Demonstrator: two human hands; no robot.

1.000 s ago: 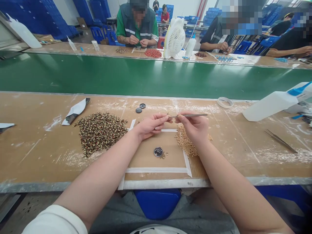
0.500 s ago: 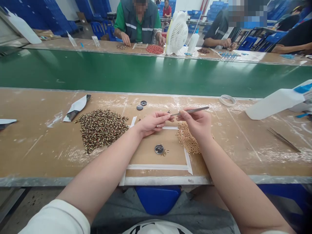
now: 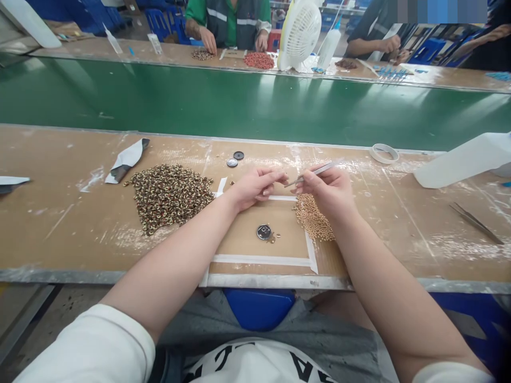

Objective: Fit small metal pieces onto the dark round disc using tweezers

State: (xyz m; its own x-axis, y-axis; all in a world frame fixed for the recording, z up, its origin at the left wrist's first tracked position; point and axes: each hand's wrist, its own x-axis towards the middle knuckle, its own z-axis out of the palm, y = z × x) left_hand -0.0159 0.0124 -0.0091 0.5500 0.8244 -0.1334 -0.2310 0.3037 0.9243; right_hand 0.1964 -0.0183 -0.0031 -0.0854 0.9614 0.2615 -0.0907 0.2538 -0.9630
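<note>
Fingers of the left hand are pinched shut, thumb vs index; whether a tiny part sits btw them is too small to tell; the right hand has thumb + 2 fingers closed round 1 pair of tweezers, held like a pen.

Counts, near bench: 2 heaps, i.e. 1 dark speckled heap left of the hands and 1 tan bead heap under the right wrist; 1 taped square w/ 1 round metal disc inside; 2 small discs just beyond the left hand, touching or nearly so; 1 tape roll; 1 white bottle lying on its side; 1 spare tweezers flat at far right, well apart from the hands; 1 torn packet.

Across the green belt: 1 white fan; 1 red heap; 2 co-worker hands resting on that bench.

Pose: both forearms come in from the lower corners and meet over the square's far edge, btw the 2 heaps; left palm faces right, wrist low; right wrist is bent in, tweezers slanting up-right w/ the tip down-left, just beside the left fingertips.
</note>
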